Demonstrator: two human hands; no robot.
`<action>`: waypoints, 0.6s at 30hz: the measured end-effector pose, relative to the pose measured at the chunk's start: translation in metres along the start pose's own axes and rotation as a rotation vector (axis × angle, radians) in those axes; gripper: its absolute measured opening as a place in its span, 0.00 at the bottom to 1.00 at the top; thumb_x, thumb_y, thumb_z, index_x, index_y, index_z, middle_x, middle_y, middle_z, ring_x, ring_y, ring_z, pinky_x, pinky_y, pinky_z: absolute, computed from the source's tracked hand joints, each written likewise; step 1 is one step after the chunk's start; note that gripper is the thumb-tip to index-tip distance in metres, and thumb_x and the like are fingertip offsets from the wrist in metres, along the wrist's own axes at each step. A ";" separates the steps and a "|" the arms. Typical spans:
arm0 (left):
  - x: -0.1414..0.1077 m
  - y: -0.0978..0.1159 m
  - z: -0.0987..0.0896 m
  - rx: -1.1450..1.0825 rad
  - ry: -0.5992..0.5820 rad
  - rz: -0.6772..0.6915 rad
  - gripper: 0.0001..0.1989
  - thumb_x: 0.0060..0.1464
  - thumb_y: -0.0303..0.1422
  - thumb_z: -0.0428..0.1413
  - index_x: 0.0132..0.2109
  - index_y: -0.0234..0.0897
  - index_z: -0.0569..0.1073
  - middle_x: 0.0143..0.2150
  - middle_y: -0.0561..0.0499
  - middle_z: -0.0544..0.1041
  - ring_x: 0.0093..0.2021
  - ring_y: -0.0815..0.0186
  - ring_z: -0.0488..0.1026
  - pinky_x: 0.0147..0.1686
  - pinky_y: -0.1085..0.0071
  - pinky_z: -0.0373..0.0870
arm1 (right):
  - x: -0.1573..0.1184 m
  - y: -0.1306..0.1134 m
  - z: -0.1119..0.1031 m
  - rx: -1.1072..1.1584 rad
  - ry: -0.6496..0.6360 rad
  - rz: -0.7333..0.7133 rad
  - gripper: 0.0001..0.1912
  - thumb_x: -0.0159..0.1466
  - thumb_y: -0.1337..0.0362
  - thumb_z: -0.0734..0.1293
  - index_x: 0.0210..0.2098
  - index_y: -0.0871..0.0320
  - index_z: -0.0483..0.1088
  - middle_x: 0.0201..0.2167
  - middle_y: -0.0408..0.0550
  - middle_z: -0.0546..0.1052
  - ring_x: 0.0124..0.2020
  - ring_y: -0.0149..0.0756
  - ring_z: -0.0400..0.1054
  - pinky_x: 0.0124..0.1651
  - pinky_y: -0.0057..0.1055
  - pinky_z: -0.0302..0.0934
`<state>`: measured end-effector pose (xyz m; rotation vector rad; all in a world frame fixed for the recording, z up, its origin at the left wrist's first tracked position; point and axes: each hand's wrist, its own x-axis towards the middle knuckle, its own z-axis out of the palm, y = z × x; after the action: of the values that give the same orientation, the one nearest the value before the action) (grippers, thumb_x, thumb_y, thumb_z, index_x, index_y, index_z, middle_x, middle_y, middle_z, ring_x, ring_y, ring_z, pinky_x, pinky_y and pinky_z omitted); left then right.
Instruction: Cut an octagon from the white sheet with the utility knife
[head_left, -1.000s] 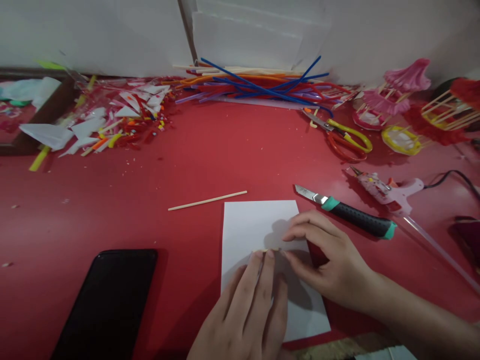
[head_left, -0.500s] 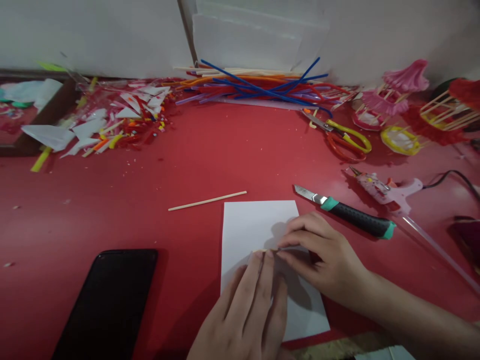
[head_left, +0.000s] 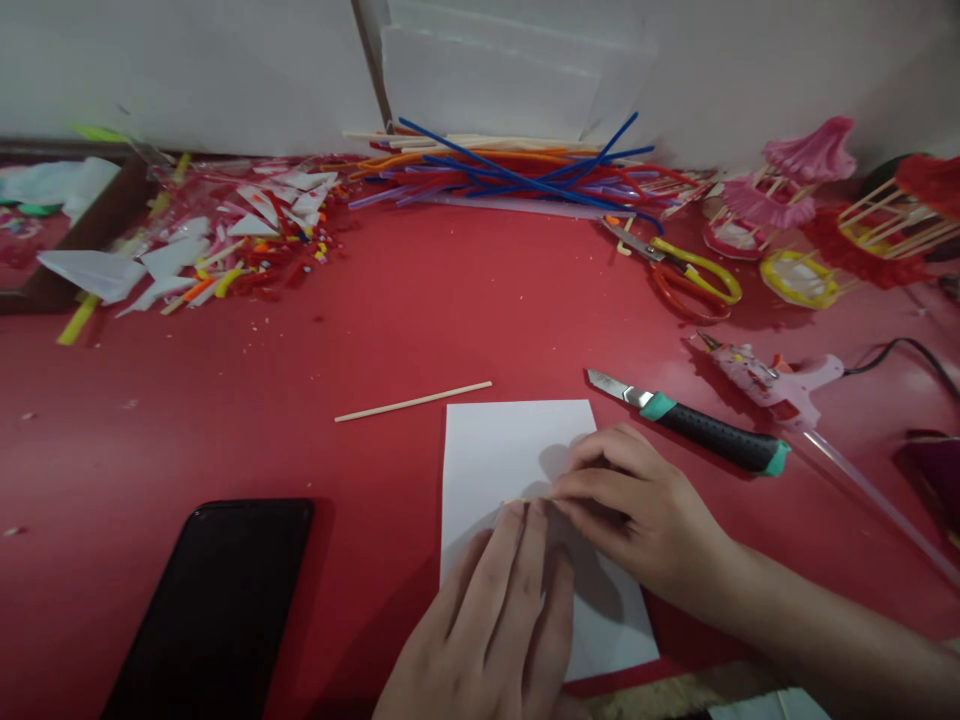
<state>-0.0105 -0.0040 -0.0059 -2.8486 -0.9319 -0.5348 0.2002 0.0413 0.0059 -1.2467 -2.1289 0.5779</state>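
the short pale piece [head_left: 517, 500] could roll or skid on the sheet of white paper [head_left: 506, 440], since it looks thin and smooth and only the fingertips of the left hand [head_left: 480, 620] press it from the near side. if the right hand [head_left: 553, 497] tugged or twisted its end harder than the left bears down, the piece would likely swing off line, and the paper, with nothing else seen to pin it, might slide along with it. the person's own fingers also hide much of the piece, so a small slip could go unseen

the piece lies on the paper, near its middle, on the red counter [head_left: 375, 320]. its long axis runs roughly from left to right, close to parallel with the paper's far edge; one end points to the person's left, the other to the right, into the right fingertips. which end is which cannot be told. the left hand is laid out flat, its fingers long and its two leading fingertips side by side; the right is narrow, thumb and forefinger appearing to pinch the right end. beyond the paper, a longer loose stick [head_left: 412, 401] slants, its right end farther from the person
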 end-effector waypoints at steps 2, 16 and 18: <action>0.000 0.000 0.000 -0.003 -0.004 0.000 0.25 0.67 0.43 0.46 0.56 0.27 0.72 0.58 0.32 0.73 0.62 0.44 0.66 0.60 0.54 0.61 | 0.000 0.000 0.000 0.002 0.001 -0.002 0.06 0.66 0.70 0.66 0.36 0.56 0.75 0.35 0.47 0.74 0.37 0.35 0.68 0.39 0.33 0.66; 0.001 -0.002 -0.001 0.013 -0.011 0.022 0.29 0.66 0.48 0.45 0.57 0.26 0.71 0.60 0.31 0.71 0.63 0.45 0.66 0.61 0.54 0.59 | -0.003 0.027 -0.031 -0.284 0.184 0.143 0.08 0.66 0.66 0.64 0.44 0.54 0.71 0.40 0.51 0.74 0.44 0.43 0.69 0.49 0.43 0.64; 0.000 -0.003 0.000 0.023 -0.005 0.023 0.27 0.67 0.46 0.44 0.57 0.26 0.70 0.60 0.31 0.71 0.62 0.45 0.66 0.61 0.54 0.59 | -0.009 0.041 -0.040 -0.441 0.200 0.223 0.12 0.65 0.61 0.66 0.48 0.55 0.70 0.45 0.55 0.72 0.49 0.50 0.67 0.53 0.52 0.61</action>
<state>-0.0121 -0.0009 -0.0061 -2.8384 -0.8983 -0.5108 0.2563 0.0546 0.0067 -1.7168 -2.0220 0.0595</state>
